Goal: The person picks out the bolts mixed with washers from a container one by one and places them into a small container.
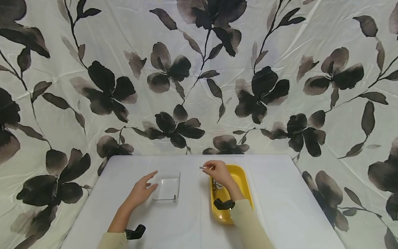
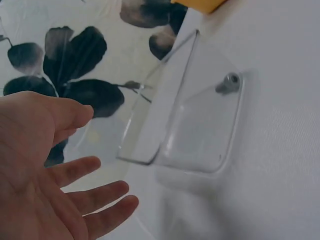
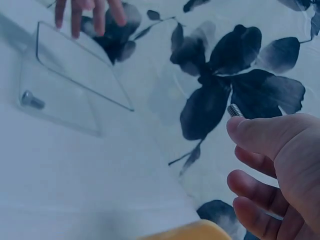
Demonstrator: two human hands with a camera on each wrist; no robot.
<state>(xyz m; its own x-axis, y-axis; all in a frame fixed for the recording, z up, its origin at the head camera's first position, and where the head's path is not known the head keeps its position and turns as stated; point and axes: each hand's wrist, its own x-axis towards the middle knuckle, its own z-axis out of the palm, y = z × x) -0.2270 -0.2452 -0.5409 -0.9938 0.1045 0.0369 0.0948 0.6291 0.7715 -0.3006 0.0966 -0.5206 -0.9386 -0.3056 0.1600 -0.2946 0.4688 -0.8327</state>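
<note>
My right hand [image 1: 217,172] pinches a small metal screw [image 3: 234,110] between thumb and index finger, its threaded end poking out past the fingertips. This hand is above the far left part of a yellow tray [image 1: 245,188]. To the left, a clear plastic box [image 1: 179,183] with an open top stands on the table. Inside it, a socket-head screw [image 2: 229,83] lies in the near right corner. My left hand [image 1: 141,190] is at the box's left side with fingers spread and nothing in them; the palm shows in the left wrist view.
Several metal parts [image 1: 215,186] lie along the left side of the yellow tray, partly hidden by the right hand. A white cloth covers the table [image 1: 192,221]. Behind it hangs a floral-print curtain [image 1: 192,93]. Black wrist cameras [image 1: 224,204] sit on both forearms.
</note>
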